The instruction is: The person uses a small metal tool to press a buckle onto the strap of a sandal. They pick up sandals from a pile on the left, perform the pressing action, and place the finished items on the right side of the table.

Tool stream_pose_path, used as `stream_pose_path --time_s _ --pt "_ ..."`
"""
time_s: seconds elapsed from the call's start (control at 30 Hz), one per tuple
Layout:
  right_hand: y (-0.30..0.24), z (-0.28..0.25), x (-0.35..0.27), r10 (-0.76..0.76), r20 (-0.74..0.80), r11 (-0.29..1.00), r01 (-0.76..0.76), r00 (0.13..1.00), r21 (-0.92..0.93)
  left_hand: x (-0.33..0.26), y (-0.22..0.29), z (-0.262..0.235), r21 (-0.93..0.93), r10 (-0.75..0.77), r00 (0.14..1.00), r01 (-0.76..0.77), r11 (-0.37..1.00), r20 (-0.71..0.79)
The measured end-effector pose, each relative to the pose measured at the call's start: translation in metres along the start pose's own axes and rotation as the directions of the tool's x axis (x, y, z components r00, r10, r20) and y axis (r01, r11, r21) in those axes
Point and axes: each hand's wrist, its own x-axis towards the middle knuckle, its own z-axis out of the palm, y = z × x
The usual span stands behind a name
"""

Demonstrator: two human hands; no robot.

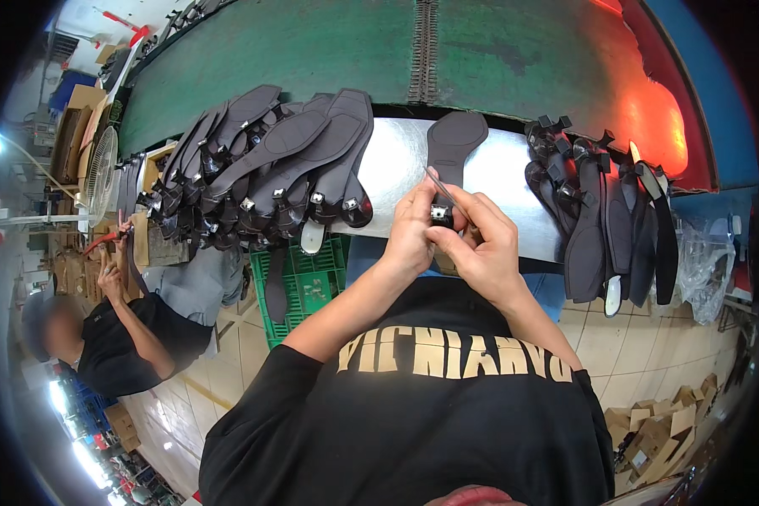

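Observation:
A dark grey shoe sole (pixel 457 139) lies toe-away on the metal sheet in front of me. Its black heel (pixel 441 214), with a pale square at the tip, points up between my hands. My left hand (pixel 409 229) is closed around the heel end from the left. Closed on the other side, my right hand (pixel 487 244) grips a thin metal tool (pixel 440 187) that slants across just above the heel. What the fingertips touch beneath it is partly hidden.
Heeled soles (pixel 282 160) are heaped at the left, with more (pixel 603 219) at the right. Behind the metal sheet (pixel 392 160) runs a green conveyor belt (pixel 337 51). A green crate (pixel 316 282) stands below the left heap. Another person (pixel 135 329) works at the far left.

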Motion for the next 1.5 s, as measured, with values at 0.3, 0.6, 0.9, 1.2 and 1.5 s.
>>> stream_pose_path --time_s 0.3,0.6,0.9,1.2,1.5 --pt "0.005 0.002 0.004 -0.201 -0.071 0.972 0.19 0.977 -0.14 0.002 -0.015 0.0 0.012 -0.023 0.994 0.024 1.0 -0.103" --pt "0.017 -0.029 0.019 0.034 -0.017 0.983 -0.037 0.999 -0.182 -0.009 0.087 -0.037 0.431 0.504 0.854 -0.41 0.804 -0.127" --pt "0.081 -0.031 0.025 -0.109 0.006 0.74 0.085 0.994 -0.667 -0.087 0.271 -0.099 0.929 0.814 0.57 -0.226 0.292 -0.117" --pt "0.087 -0.031 0.025 -0.188 -0.03 0.686 0.109 0.982 -0.719 -0.095 0.285 -0.139 0.985 0.711 0.695 -0.02 0.17 -0.109" --pt "0.078 -0.035 0.01 -0.14 -0.056 0.714 0.061 0.989 -0.697 -0.091 0.285 -0.138 0.974 0.856 0.481 0.203 0.1 -0.188"
